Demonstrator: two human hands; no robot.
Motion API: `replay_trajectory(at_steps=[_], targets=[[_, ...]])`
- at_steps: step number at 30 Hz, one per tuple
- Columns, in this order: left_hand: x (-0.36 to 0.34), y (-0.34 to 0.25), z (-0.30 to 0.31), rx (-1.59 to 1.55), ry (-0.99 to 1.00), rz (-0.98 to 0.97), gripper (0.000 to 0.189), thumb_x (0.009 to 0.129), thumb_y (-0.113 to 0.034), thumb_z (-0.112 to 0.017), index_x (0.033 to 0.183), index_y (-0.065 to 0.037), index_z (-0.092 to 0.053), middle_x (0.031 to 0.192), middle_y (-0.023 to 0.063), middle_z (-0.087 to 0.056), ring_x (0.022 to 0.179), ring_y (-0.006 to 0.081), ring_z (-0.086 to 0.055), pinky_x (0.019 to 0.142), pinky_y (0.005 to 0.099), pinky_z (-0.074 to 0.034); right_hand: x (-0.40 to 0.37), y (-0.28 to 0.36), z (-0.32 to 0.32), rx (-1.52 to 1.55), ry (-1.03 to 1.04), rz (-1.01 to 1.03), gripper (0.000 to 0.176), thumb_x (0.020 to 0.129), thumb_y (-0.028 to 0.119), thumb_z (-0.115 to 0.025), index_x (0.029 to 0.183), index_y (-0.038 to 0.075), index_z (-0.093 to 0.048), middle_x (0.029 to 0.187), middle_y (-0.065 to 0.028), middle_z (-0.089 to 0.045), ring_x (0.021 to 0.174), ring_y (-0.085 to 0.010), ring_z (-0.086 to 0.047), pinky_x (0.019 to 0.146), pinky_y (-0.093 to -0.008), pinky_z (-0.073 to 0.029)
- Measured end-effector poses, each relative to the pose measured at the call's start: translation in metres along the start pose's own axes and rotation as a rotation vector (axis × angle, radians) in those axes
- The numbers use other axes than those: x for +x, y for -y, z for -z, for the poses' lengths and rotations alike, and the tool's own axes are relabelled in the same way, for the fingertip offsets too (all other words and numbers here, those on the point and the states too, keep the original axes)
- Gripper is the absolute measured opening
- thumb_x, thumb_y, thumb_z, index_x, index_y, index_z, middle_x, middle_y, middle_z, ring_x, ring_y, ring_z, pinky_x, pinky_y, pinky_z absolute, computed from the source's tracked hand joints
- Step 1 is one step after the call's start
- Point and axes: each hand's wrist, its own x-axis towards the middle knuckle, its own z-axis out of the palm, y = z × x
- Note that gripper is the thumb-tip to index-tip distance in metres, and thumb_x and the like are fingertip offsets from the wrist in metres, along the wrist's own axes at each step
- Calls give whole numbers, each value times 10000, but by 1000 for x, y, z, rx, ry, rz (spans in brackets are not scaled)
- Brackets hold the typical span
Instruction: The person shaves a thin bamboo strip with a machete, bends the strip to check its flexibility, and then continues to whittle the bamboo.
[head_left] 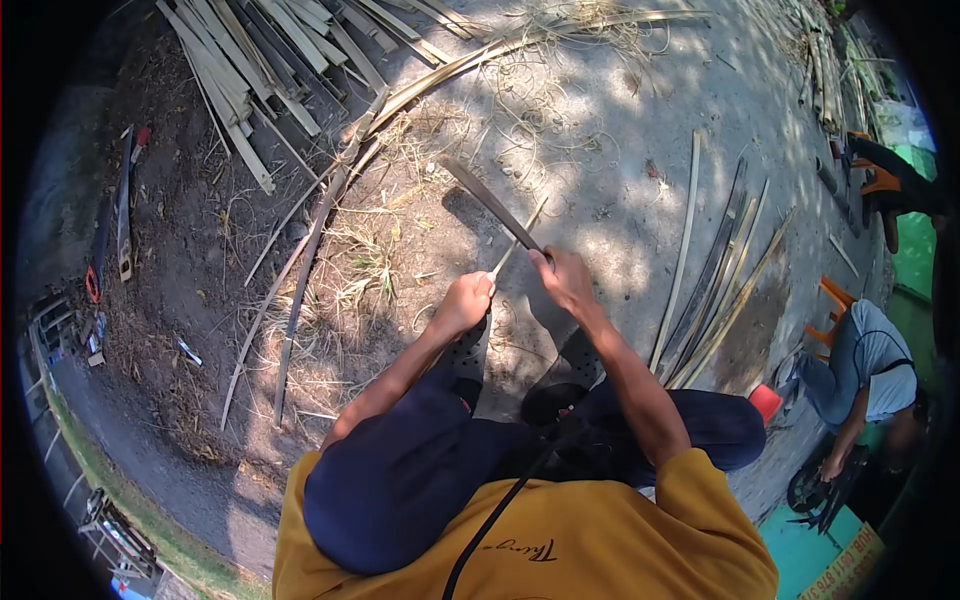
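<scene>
My left hand [466,302] is closed around the lower end of a thin, pale bamboo strip [537,215], which slants up and to the right. In my right hand [566,280] is a machete [485,197], its long dark blade pointing up and left. The blade crosses over the strip just beyond my knuckles. Both hands are in front of my knees, above my feet. The machete's handle is mostly covered by my fingers. Curly bamboo shavings [540,125] lie on the ground past the blade.
A heap of split bamboo [240,80] lies at the upper left, with long strips [308,270] reaching towards me. More strips [692,240] lie to my right. A hand saw [125,205] is at the far left. Another person [880,365] sits at the right near an orange chair [832,312].
</scene>
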Motion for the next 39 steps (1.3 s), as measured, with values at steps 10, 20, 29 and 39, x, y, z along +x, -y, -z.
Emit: replay_trajectory(at_steps=[10, 20, 29, 39], targets=[[-17, -31, 24, -154, 152, 194, 332, 1145, -285, -414, 860, -137, -499, 663, -77, -377, 491, 48, -311, 448, 250, -261, 28, -3, 10, -39, -168, 88, 674, 1008, 636, -538, 965, -3, -747, 709, -270, -670, 750, -481, -693, 713, -529, -530], [-55, -58, 77, 98, 106, 92, 371, 1130, -286, -449, 845, -62, -530, 675, -5, -428, 600, 114, -401, 573, 324, -363, 74, -19, 47, -57, -246, -7, 765, 982, 707, -506, 1121, -1, -761, 903, -301, -725, 929, -488, -711, 844, -539, -542], [-21, -141, 170, 776, -141, -298, 328, 1082, -274, -528, 904, -15, -622, 750, 264, -650, 738, 471, -657, 697, 540, -514, 55, -44, 59, -130, -416, -87, 773, 965, 711, -524, 1188, 0, -728, 1021, -337, -721, 1031, -523, -689, 919, -578, -521], [104, -251, 150, 1119, -77, -460, 335, 1099, -391, -466, 1046, -91, -604, 774, 230, -662, 778, 485, -661, 701, 607, -498, 94, -55, 110, -225, -529, 181, 440, 899, 338, -687, 1191, 10, -701, 1123, -229, -736, 1061, -416, -703, 930, -498, -540]])
